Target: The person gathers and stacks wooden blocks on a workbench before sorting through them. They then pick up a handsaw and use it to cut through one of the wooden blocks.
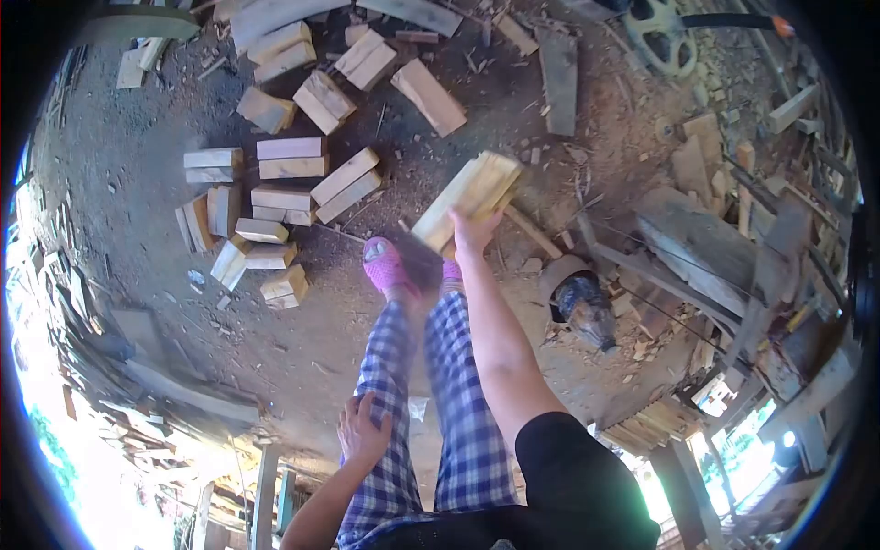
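Note:
My right hand (474, 231) grips a thick pale wooden block (469, 191) near its lower edge, held in front of my feet and tilted up to the right. Its fingers are mostly hidden behind the wood. My left hand (364, 431) rests on my thigh over the checked trousers, fingers spread and nothing in them. To the left of the held block, several cut wooden blocks lie on the dirt floor, many side by side in pairs, such as one pair (292, 158) and a slanted pair (346, 185). A single wider block (428, 97) lies farther ahead.
A dark power tool (584, 307) lies right of my feet among wood chips. A heavy timber (692, 247) and scrap boards crowd the right side. A pale spoked wheel (660, 37) is at the top right. Stacked offcuts (137, 440) line the left edge.

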Demonstrator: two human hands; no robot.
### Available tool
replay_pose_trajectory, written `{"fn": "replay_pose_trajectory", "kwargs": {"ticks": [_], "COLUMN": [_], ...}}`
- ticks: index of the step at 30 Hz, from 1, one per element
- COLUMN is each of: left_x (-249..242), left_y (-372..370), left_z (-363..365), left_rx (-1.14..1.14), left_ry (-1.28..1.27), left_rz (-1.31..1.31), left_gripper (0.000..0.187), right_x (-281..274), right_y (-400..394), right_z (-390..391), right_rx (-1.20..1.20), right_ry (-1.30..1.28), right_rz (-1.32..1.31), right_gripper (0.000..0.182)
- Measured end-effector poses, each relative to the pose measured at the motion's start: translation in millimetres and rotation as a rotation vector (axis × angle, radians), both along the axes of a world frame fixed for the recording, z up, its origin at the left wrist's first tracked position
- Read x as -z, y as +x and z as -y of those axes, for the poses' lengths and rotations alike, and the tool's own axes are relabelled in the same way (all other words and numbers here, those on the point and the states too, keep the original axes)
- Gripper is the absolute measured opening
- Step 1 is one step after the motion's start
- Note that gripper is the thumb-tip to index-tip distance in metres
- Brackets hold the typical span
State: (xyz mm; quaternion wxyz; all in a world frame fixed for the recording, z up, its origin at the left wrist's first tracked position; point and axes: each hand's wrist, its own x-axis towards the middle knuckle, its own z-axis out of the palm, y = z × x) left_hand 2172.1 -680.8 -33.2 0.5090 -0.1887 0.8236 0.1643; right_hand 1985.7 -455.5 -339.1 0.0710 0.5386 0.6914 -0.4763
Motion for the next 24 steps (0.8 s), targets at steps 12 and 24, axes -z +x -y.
{"fn": "replay_pose_trajectory", "kwargs": {"ticks": [12, 24], "left_x": [11.1, -3.3], "left_y": [1.4, 18.4], "left_z": [9.8, -18.4], "left_rx": [-0.027, 0.033], "left_ry": [0.022, -0.049], "left_rz": [-0.118, -0.081], "left_gripper": [0.047, 0.045], "right_x": [22.5, -127.9], "right_y": [-67.2, 189.9], "right_z": [40.8, -44.1], "right_rx": [-0.395, -1.241], "right_ry": [0.308, -0.307], "right_rz": [0.429, 0.675], "right_gripper": [0.121, 0.078]}}
